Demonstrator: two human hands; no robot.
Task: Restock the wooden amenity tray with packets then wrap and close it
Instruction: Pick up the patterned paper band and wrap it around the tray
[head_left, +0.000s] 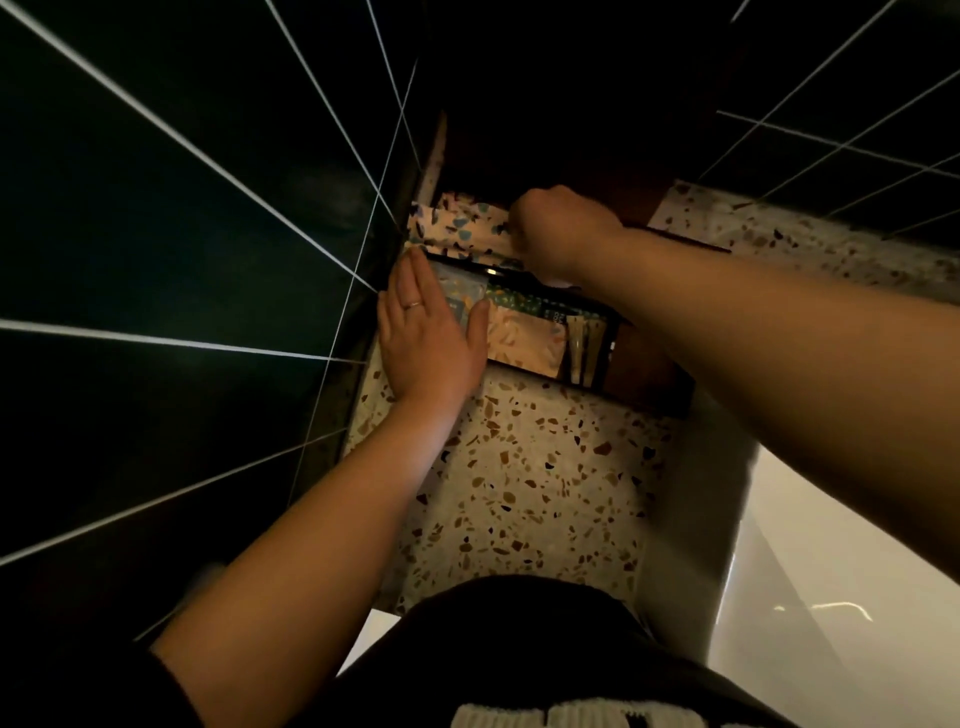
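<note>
Left hand (431, 338) flat, fingers released, pinning packets (524, 332) in wooden amenity tray (644, 374) on terrazzo desk (519, 467). Right hand (561, 228) clenched on patterned wrap (457, 228). Risk: hard tug drags tray, spills packets.

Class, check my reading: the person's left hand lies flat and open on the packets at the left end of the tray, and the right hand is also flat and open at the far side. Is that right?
Not quite. In the head view the left hand does lie flat and open on the packets at the left end of the tray, but the right hand is closed in a fist at the far side, not flat and open.
</note>
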